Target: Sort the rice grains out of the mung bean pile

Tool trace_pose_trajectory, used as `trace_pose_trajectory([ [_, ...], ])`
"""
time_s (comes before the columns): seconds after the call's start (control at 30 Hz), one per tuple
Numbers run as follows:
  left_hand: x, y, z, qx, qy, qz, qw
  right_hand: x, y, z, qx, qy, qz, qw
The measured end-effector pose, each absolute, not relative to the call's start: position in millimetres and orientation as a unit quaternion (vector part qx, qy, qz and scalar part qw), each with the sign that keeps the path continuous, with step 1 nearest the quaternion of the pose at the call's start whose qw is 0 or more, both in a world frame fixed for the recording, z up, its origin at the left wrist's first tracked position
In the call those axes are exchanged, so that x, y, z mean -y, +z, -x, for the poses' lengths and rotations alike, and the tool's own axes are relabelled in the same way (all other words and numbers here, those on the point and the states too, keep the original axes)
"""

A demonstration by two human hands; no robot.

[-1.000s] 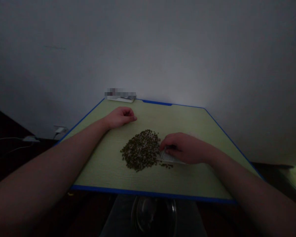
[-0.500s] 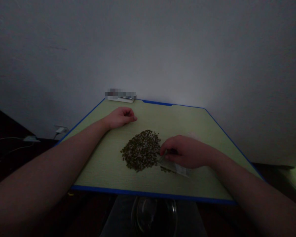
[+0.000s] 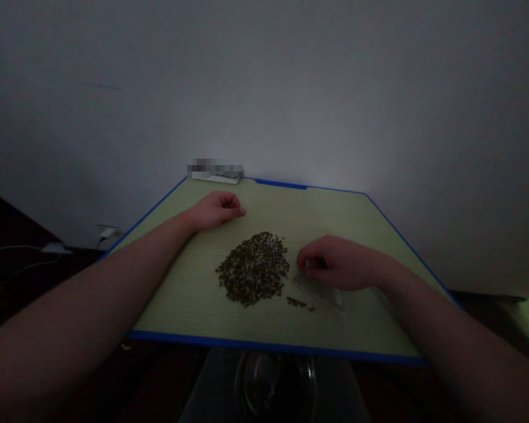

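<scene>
A loose pile of small brownish-green pellets or seeds point(image 3: 253, 270) is spread over the middle of the table point(image 3: 194, 314). To the right of it, my right hand point(image 3: 339, 261) pinches a clear plastic bag point(image 3: 324, 294) between thumb and fingers. The bag's near corner points toward the table's front edge. A short row of stray pellets point(image 3: 296, 302) lies between bag and pile. My left hand point(image 3: 216, 210) rests beyond the pile on the left, its fingers loosely curled toward the thumb; nothing shows in them.
A round glass vessel point(image 3: 277, 385) stands below the front edge, between the legs. At the back left corner sits a white object point(image 3: 216, 176), partly blurred out. The wall point(image 3: 291, 106) rises behind the table. A plug point(image 3: 110, 233) and cables are at left.
My right hand has moved right and slightly away from me with the bag, off the pile's edge. More stray pellets now show. The left hand has stayed in place.
</scene>
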State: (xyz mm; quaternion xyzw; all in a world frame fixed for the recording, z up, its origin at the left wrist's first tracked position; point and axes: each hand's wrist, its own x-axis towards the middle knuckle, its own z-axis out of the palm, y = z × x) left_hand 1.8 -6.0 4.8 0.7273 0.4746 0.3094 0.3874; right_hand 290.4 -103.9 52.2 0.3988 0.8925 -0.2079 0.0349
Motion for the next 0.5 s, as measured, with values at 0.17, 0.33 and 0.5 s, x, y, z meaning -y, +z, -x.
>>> trace_pose_trajectory([
  [0.17, 4.7, 3.7, -1.0, -0.472, 0.310, -0.730, 0.384, 105.1, 50.4, -287.9, -0.897, -0.208, -0.389, 0.025],
  [0.33, 4.1, 2.8, -0.5, -0.477, 0.306, -0.731, 0.380, 105.8, 50.0, -286.1, -0.894, -0.194, -0.402, 0.021],
  [0.5, 3.5, 2.9, -0.5, -0.476, 0.308, -0.729, 0.384, 103.9, 51.7, -287.9, -0.892, -0.184, -0.411, 0.025],
])
